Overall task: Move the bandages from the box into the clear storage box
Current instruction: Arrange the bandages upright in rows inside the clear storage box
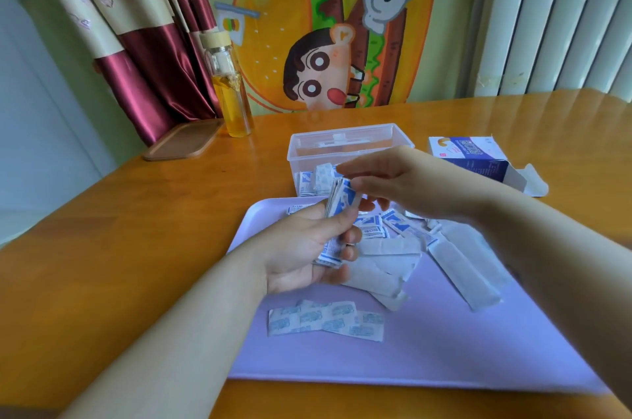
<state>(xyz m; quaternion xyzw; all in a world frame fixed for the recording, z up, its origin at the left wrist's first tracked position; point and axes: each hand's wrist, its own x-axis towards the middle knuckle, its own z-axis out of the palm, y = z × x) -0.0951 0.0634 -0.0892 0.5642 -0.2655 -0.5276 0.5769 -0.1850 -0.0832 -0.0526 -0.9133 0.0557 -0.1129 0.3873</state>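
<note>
Between the two hands, a stack of bandages (338, 210) stands on end. The left hand (307, 247) grips its lower half, fingers and thumb curled round it. The right hand (410, 186) reaches in from the right, fingers stretched toward the stack's upper edge. Blur hides whether thumb and forefinger have pinched anything, so its grasp cannot be told.

The step looks like squaring the stack before it goes into the clear storage box (349, 141), which sits just beyond the right hand's fingertips and already has bandages at its bottom. To do it well, the left hand should keep firm side pressure so the slippery wrappers do not fan out. The right hand should tap or pinch the top edges level, then carry the whole bundle over the near wall and set it down rather than drop it.

The stack's long axis runs from the left palm up and away toward the storage box, leaning slightly to the right, and its free end points at the right hand's thumb.

Beneath both hands more loose bandages (393, 251) lie heaped at mixed angles on a lilac tray (444, 357), with a flat row of small ones (325, 317) on the near side of the left wrist. Beyond the right wrist the cardboard box (475, 158) lies on its side, flap open.
</note>
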